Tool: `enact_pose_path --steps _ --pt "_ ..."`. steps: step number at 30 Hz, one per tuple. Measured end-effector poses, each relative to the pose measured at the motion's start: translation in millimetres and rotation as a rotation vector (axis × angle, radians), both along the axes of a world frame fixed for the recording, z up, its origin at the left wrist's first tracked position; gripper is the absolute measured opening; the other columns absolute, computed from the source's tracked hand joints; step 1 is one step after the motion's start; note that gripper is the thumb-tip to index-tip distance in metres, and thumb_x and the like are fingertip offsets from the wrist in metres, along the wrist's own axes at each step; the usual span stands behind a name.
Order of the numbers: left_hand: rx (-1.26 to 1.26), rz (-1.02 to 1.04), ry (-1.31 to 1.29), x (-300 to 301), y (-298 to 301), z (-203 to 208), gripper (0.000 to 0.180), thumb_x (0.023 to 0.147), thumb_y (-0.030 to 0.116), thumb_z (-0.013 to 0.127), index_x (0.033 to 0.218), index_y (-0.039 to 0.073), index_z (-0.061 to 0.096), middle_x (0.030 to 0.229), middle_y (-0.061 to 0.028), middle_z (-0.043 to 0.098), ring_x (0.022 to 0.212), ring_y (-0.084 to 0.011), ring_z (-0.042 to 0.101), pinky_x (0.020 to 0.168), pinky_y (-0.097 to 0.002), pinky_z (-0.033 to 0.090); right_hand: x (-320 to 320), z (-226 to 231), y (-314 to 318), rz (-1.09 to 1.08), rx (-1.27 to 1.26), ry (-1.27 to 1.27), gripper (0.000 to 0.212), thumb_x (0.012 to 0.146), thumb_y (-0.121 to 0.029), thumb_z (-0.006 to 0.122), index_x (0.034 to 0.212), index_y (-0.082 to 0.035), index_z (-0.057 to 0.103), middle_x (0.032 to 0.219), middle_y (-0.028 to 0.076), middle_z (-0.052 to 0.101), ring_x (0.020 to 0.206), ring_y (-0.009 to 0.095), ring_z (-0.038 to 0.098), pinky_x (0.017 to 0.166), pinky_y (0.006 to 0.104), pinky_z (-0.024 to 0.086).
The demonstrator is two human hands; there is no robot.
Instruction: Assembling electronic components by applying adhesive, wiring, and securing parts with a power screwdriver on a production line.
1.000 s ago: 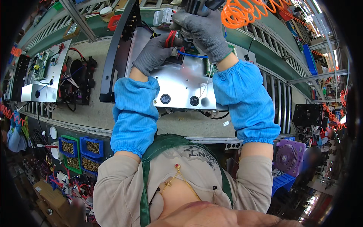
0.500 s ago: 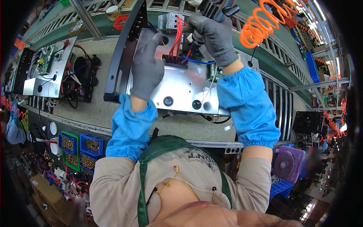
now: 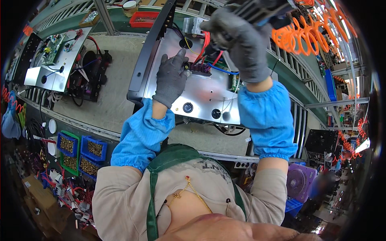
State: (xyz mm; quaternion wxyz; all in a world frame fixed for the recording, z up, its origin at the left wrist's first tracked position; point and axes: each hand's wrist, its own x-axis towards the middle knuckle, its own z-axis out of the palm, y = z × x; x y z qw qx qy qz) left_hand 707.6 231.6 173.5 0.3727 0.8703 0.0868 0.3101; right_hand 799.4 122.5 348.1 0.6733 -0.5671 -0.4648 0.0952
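Wrapped round a dark handheld tool (image 3: 261, 12), the right grip (image 3: 243, 44) sits at about two o'clock from the dark terminal block (image 3: 201, 70), which is on the shiny metal panel (image 3: 197, 90) at the foot of the red wires (image 3: 206, 38). Left grip (image 3: 172, 76) lies between eight and nine o'clock of that block, palm down over the panel, fingers loosely bent and thumb beside the block's near end; whether it pinches anything small cannot be told. Blur and the glove hide the tool's tip, so its contact is unclear too. For clean work, the tool would best stand square to the block, with light pressure until the tip seats, then a steady push without rocking. Left fingertips are best used to steady a part from the nine o'clock side, clear of the tip. The red wires toward twelve and the blue wire (image 3: 222, 70) toward three could snag, so route the tool between them, and give the orange coiled hose (image 3: 283, 35), between two and three o'clock, enough slack.
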Motion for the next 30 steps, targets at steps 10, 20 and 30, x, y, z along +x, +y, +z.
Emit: enact_pose_path --steps 10,20,30 --pt "0.046 0.015 -0.029 2.9 1.7 -4.3 0.059 0.073 0.002 0.065 0.128 0.007 0.046 0.102 -0.0083 0.064 0.100 -0.0260 0.058 0.108 -0.0454 0.026 -2.3 -23.7 20.0 -0.051 -0.130 0.179 0.014 0.077 -0.012 0.069 0.083 0.000 0.066 0.069 0.005 0.065 0.059 0.009 0.061 0.054 0.0221 0.050" --pt "0.012 0.013 -0.022 2.7 0.9 -0.8 0.050 0.073 0.002 0.064 0.121 0.007 0.052 0.101 -0.0104 0.063 0.100 -0.0269 0.058 0.108 -0.0453 0.027 4.8 -38.3 27.1 -0.104 -0.035 0.199 0.012 0.076 -0.010 0.068 0.080 0.000 0.065 0.070 0.006 0.065 0.062 0.010 0.062 0.054 0.0225 0.050" --pt "0.036 0.045 -0.042 1.0 0.1 1.0 0.047 0.073 0.003 0.064 0.118 0.008 0.054 0.098 -0.0097 0.064 0.098 -0.0268 0.059 0.107 -0.0445 0.027 5.9 -29.3 28.9 0.090 -0.184 0.126 0.014 0.075 -0.014 0.069 0.082 -0.002 0.064 0.070 0.003 0.064 0.061 0.008 0.059 0.053 0.0235 0.049"
